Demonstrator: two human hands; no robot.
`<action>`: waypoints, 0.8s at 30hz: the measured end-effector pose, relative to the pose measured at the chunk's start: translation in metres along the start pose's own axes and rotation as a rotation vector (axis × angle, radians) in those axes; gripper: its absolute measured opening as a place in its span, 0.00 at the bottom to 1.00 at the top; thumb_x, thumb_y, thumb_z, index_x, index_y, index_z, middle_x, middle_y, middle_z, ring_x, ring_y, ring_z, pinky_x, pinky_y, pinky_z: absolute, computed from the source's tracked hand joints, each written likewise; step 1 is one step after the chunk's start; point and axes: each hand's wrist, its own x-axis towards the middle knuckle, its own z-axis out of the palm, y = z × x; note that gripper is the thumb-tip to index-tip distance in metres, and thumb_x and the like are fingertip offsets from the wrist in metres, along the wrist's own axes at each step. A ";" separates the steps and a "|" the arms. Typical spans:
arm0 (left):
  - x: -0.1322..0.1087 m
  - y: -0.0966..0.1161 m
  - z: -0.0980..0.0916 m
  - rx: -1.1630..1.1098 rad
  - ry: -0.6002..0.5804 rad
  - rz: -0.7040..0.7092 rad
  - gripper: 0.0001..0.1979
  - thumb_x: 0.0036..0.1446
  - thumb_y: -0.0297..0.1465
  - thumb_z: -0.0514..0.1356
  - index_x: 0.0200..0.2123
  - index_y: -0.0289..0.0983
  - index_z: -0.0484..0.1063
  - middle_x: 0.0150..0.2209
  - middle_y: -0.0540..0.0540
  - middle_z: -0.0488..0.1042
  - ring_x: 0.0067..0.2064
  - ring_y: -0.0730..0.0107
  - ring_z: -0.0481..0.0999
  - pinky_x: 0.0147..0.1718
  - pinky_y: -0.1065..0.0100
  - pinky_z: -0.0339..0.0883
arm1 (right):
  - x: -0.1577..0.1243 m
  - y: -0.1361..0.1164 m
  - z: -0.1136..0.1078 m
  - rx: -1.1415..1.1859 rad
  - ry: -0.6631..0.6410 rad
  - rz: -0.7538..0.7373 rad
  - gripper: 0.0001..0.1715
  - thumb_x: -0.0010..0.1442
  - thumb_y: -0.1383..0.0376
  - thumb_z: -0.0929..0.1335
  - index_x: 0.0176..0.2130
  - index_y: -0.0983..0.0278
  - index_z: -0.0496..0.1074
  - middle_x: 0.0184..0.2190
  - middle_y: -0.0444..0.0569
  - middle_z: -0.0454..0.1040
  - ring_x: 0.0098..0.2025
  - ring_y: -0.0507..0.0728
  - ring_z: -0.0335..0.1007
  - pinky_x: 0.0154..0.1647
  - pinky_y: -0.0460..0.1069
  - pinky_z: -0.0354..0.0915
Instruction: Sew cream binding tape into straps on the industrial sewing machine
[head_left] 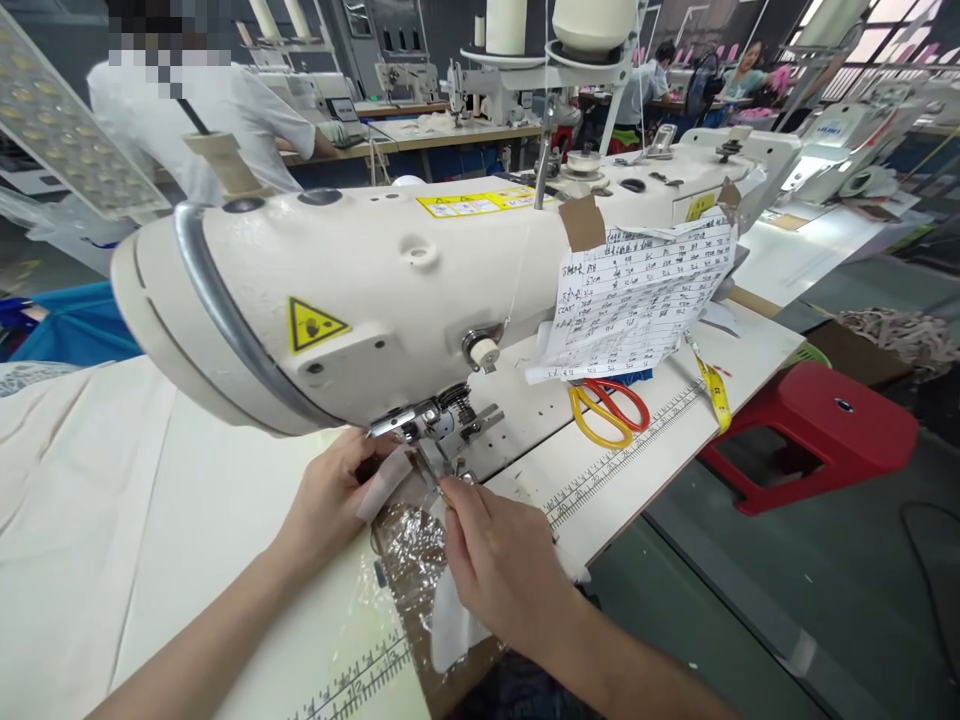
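A white sewing machine [375,290] spans the view, and both hands work beneath its head, by the presser foot [431,455]. My left hand [330,495] is on the left of the foot, its fingers closed on a strip of white fabric [386,485]; its fingertips are partly hidden. On the right, my right hand [506,555] pinches something small right in front of the foot, too covered to make out. Below that hand hangs more white fabric [450,625]. Shiny clear plastic [412,540] covers the machine bed between the hands.
Scissors with yellow and red handles [607,410] lie right of the foot, under a handwritten sheet [637,300] taped to the machine. A tape measure [712,390] hangs over the table edge near a red stool [817,430]. Pale cloth [67,480] covers the left side. People sit behind.
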 end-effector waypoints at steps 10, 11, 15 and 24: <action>-0.004 -0.003 0.003 0.072 0.072 0.270 0.10 0.67 0.37 0.56 0.36 0.39 0.73 0.37 0.44 0.79 0.39 0.63 0.79 0.34 0.65 0.73 | 0.001 -0.002 0.001 -0.020 -0.010 0.029 0.19 0.70 0.69 0.59 0.57 0.68 0.67 0.38 0.51 0.81 0.33 0.59 0.79 0.26 0.51 0.67; -0.004 -0.003 0.003 0.094 0.084 0.318 0.10 0.67 0.35 0.55 0.36 0.39 0.74 0.37 0.44 0.79 0.39 0.63 0.79 0.35 0.65 0.73 | 0.002 -0.001 0.002 -0.022 -0.012 0.029 0.19 0.70 0.69 0.59 0.57 0.68 0.67 0.39 0.52 0.81 0.33 0.60 0.79 0.26 0.51 0.67; -0.004 0.001 -0.002 0.191 0.063 0.436 0.10 0.68 0.29 0.53 0.39 0.37 0.74 0.40 0.42 0.78 0.40 0.63 0.78 0.36 0.65 0.74 | 0.001 -0.001 0.003 -0.037 0.008 0.008 0.21 0.70 0.69 0.59 0.58 0.71 0.67 0.40 0.54 0.82 0.34 0.61 0.80 0.26 0.51 0.67; -0.018 0.016 -0.010 0.441 -0.053 0.558 0.17 0.67 0.21 0.47 0.49 0.26 0.75 0.46 0.34 0.74 0.44 0.57 0.75 0.38 0.60 0.76 | -0.067 0.006 -0.043 0.375 -0.200 0.160 0.10 0.64 0.70 0.59 0.39 0.60 0.67 0.25 0.42 0.70 0.23 0.53 0.66 0.24 0.47 0.56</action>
